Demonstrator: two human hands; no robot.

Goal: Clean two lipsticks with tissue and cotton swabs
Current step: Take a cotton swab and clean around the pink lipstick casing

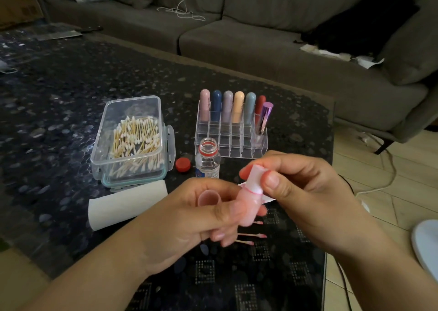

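Left grip (213, 213) around lipstick (248, 206) base

Left hand (189, 218) grips the pink lipstick tube (247, 210) and its cap (208, 197) above the dark surface (59, 97); right hand (301, 189) pinches white tissue (254, 177) around the tube's top. Behind: cotton swab box (132, 142), open bottle (208, 160), red lid (183, 164), clear lipstick rack (233, 132).

Both forearms are bare, with no sleeves showing. The left hand (189, 218) wears nothing. A thin dark band (346, 182) circles the right wrist.
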